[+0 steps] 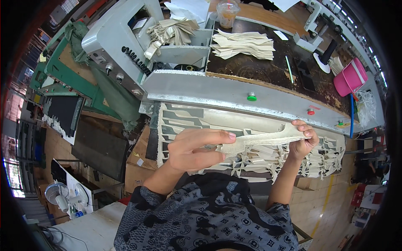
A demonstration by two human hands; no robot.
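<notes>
Cream strip point(261, 140) runs left to right, held above the cut sheet point(251, 161). Left hand point(194, 148) pinches one end, right hand point(302, 140) pinches the other, below the tabletop point(234, 90) edge.

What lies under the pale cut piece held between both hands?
Under the cut piece lies a sheet of cut-out material. The left hand and right hand cover parts of it.

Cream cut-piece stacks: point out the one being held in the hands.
The thin stack stretched between the left hand and right hand; the other stacks lie on the bench.
</notes>
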